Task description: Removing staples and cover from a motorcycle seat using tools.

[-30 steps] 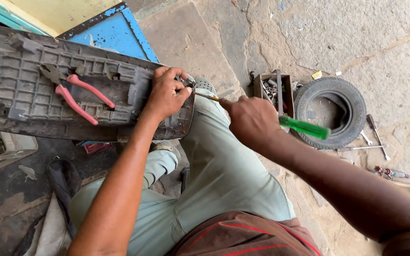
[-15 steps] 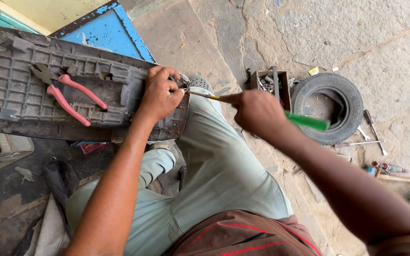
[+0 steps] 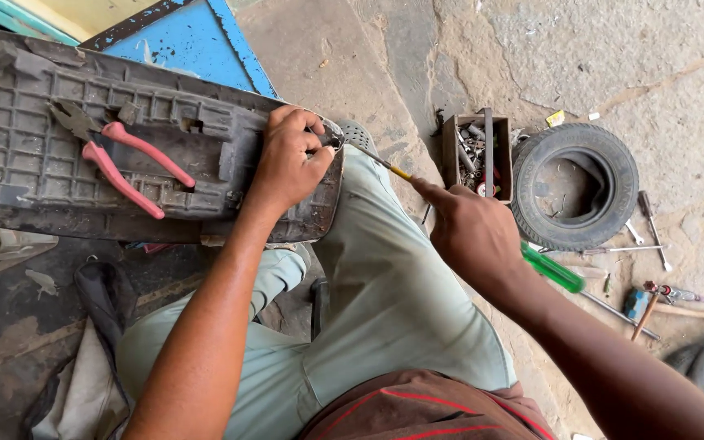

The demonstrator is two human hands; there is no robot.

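A long dark plastic panel with a ribbed grid underside (image 3: pixel 59 138) rests across my knee. My left hand (image 3: pixel 291 155) grips its right end, fingers curled over the edge. My right hand (image 3: pixel 470 236) holds a screwdriver (image 3: pixel 552 269) with a green handle; its shaft runs up and left, and its tip meets the panel's corner right beside my left fingers. Red-handled pliers (image 3: pixel 124 163) lie on the panel, to the left of my left hand.
A small black tyre (image 3: pixel 578 186) lies on the concrete floor at right, next to a wooden box of bolts (image 3: pixel 476 151). Loose wrenches and tools (image 3: pixel 649 236) are scattered beyond it. A blue board (image 3: pixel 197 41) lies behind the panel. A dark bag (image 3: pixel 99 326) sits lower left.
My right hand has slid down and right along the screwdriver while the tip stays at the panel's corner. My left hand has shifted its grip slightly on the panel's end.
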